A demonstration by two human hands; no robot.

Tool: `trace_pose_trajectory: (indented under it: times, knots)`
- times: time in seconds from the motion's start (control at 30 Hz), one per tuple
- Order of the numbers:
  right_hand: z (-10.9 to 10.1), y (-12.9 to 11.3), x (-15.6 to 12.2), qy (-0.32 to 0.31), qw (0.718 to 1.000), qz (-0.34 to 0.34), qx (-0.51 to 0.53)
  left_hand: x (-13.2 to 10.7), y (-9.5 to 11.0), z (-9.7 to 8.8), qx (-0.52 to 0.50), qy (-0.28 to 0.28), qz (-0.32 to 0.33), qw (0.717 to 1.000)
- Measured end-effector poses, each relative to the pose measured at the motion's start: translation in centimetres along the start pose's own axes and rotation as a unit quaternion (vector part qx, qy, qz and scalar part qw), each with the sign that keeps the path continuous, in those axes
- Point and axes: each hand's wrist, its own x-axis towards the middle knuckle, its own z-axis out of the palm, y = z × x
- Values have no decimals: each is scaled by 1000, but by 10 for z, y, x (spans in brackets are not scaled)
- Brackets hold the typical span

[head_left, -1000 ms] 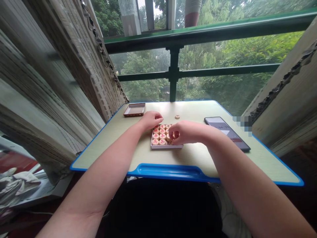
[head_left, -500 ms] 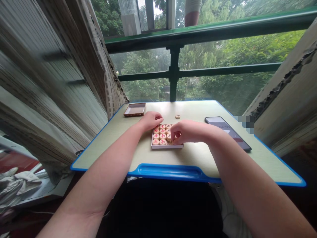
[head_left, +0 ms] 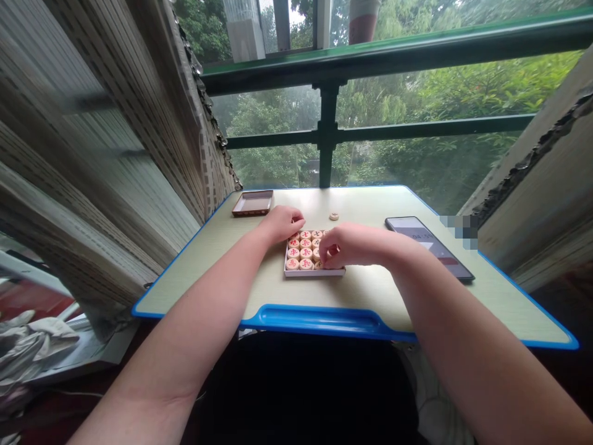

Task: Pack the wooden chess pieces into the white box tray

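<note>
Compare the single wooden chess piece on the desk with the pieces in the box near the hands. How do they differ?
The single chess piece lies alone on the bare desk; the boxed pieces are packed side by side in rows inside the box.
The single piece is untouched; the right hand covers part of the boxed pieces, and the left hand rests at the box's far edge.
All are round, pale wooden discs lying flat.

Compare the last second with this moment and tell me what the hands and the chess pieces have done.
Hardly anything moved. The right hand stays curled over the right side of the box, its fingertips working among the pieces. The left hand rests at the box's far left corner as before. The loose piece, phone and lid are unmoved.
</note>
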Motion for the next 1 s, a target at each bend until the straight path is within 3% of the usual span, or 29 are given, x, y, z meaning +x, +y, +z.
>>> trace_pose_trajectory:
  times: [1.0]
  knots:
    - [0, -9, -2, -22, 1000, 0, 14, 0, 1, -1, 19, -5, 3, 1000]
